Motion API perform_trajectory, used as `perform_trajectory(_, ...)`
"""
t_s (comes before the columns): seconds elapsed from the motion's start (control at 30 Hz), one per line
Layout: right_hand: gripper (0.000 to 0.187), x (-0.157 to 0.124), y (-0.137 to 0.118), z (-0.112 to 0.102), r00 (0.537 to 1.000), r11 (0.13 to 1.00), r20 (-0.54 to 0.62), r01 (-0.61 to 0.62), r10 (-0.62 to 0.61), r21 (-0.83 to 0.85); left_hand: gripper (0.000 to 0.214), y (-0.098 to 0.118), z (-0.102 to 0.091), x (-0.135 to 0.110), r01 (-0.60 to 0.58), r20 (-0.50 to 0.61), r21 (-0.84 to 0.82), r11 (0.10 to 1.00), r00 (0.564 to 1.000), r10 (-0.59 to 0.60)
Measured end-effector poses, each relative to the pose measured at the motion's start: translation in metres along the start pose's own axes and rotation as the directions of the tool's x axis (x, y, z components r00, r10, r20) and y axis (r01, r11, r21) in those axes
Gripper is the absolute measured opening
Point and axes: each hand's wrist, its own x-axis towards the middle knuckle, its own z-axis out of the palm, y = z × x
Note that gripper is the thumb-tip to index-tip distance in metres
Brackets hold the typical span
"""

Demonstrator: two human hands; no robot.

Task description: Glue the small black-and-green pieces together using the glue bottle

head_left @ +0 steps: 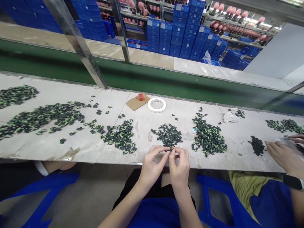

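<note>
My left hand (152, 166) and my right hand (180, 167) meet at the near edge of the white workbench (78, 148). Their fingertips pinch together around one small dark part (171, 149). Just beyond my fingers lies a heap of dark parts (168, 134). To its right sits a pile of dark and green parts (208, 137). Another dark and green pile (120, 136) lies to the left of my hands.
A white tape roll (156, 104) and a small red cap (141, 96) on brown card sit farther back. Long spreads of green parts (42, 116) cover the left. A co-worker's hands (285, 153) work at the right by another dark pile (257, 145). A green conveyor belt (166, 82) runs behind.
</note>
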Motion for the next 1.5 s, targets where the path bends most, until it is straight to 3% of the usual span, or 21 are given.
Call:
perform_trajectory(0.17, 0.015, 0.007, 0.000, -0.014, 0.990, 0.998, 0.138, 0.016, -0.025, 0.062, 0.010, 0.003, -0.005, 0.004, -0.017, 0.037, 0.018, 1.000, 0.999, 0.017)
perform_trajectory(0.3, 0.013, 0.021, 0.005, -0.034, 0.928, 0.988, 0.368, 0.006, -0.063, 0.154, 0.009, 0.009, -0.015, 0.009, -0.069, 0.160, 0.044, 0.997, 0.985, 0.061)
perform_trajectory(0.43, 0.013, 0.031, 0.011, -0.045, 0.872, 0.982, 0.484, -0.014, -0.080, 0.187, 0.012, 0.015, -0.024, 0.015, -0.175, 0.308, 0.066, 0.982, 0.940, 0.147)
perform_trajectory(0.53, 0.012, 0.033, 0.012, -0.047, 0.863, 0.980, 0.500, -0.026, -0.076, 0.195, 0.014, 0.016, -0.026, 0.017, -0.205, 0.358, 0.090, 0.975, 0.920, 0.160)
perform_trajectory(0.67, 0.011, 0.031, 0.013, -0.044, 0.873, 0.973, 0.485, -0.058, -0.059, 0.224, 0.015, 0.014, -0.023, 0.015, -0.106, 0.292, 0.107, 0.989, 0.954, 0.071)
perform_trajectory(0.77, 0.009, 0.029, 0.013, -0.042, 0.886, 0.969, 0.460, -0.066, -0.053, 0.238, 0.010, 0.014, -0.020, 0.012, -0.095, 0.258, 0.113, 0.989, 0.964, 0.063)
perform_trajectory(0.97, 0.008, 0.024, 0.011, -0.037, 0.915, 0.970, 0.384, 0.029, -0.123, 0.241, 0.010, 0.018, -0.011, 0.004, -0.045, 0.141, 0.151, 0.987, 0.990, 0.023)
perform_trajectory(1.1, 0.007, 0.021, 0.010, -0.035, 0.929, 0.974, 0.349, 0.045, -0.122, 0.221, 0.011, 0.017, -0.008, 0.001, -0.046, 0.128, 0.169, 0.985, 0.992, 0.024)
perform_trajectory(1.3, 0.010, 0.021, 0.013, -0.036, 0.923, 0.953, 0.384, -0.109, -0.009, 0.283, 0.028, 0.010, -0.012, 0.006, -0.014, 0.181, 0.086, 0.996, 0.984, -0.002)
perform_trajectory(1.43, 0.012, 0.021, 0.019, -0.035, 0.874, 0.890, 0.474, -0.298, 0.109, 0.345, 0.011, 0.005, -0.016, 0.010, -0.098, 0.199, 0.119, 0.988, 0.977, 0.073)
perform_trajectory(1.5, 0.012, 0.022, 0.021, -0.036, 0.856, 0.867, 0.500, -0.346, 0.133, 0.360, 0.012, 0.004, -0.017, 0.011, -0.145, 0.211, 0.144, 0.979, 0.971, 0.112)
